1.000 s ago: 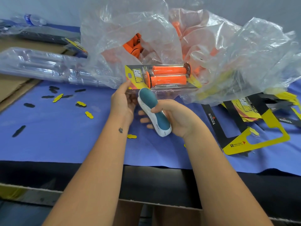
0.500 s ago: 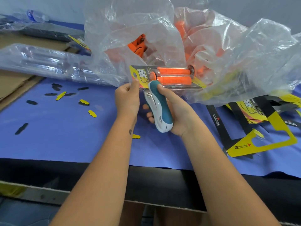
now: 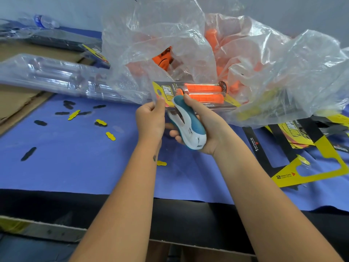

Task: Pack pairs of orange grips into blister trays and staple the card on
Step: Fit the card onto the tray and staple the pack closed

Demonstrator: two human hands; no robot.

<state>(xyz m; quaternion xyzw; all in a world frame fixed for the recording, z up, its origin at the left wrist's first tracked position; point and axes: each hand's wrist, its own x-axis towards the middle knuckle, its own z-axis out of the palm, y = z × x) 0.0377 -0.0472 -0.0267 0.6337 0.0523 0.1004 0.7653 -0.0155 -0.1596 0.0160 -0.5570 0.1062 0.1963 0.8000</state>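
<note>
A blister pack [image 3: 204, 92] with two orange grips and a yellow-and-grey card is held up above the blue mat. My left hand [image 3: 151, 120] pinches the pack's left end by the card. My right hand [image 3: 205, 127] grips a teal-and-white stapler [image 3: 186, 125], whose nose sits over the pack's lower left edge. Behind, a large clear plastic bag [image 3: 264, 72] holds several loose orange grips [image 3: 162, 58].
A stack of clear empty blister trays [image 3: 56, 78] lies at the left. Yellow-and-black cards [image 3: 309, 167] are spread at the right. Small black and yellow punched scraps [image 3: 110, 136] dot the blue mat [image 3: 75, 167]. A water bottle [image 3: 45, 21] lies at the far left.
My right hand has raised the stapler from below the pack until its nose clamps over the pack's lower left edge. The left hand's grip on the card has shifted slightly upward.
</note>
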